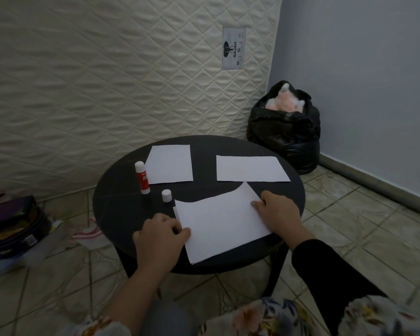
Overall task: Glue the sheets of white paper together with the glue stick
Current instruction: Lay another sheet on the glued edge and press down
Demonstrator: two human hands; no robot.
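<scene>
On the round black table a white sheet lies at the front, its far edge curled up, with the edge of another sheet showing under its left side. My left hand pinches the sheet's left edge. My right hand presses fingertips on its right edge. The red glue stick stands upright and uncapped at the left, with its white cap beside it. Two more white sheets lie at the back, one at the left and one at the right.
A quilted mattress leans against the wall behind the table. A black rubbish bag stands in the corner at the right. Books and a container and a cloth lie on the tiled floor at the left.
</scene>
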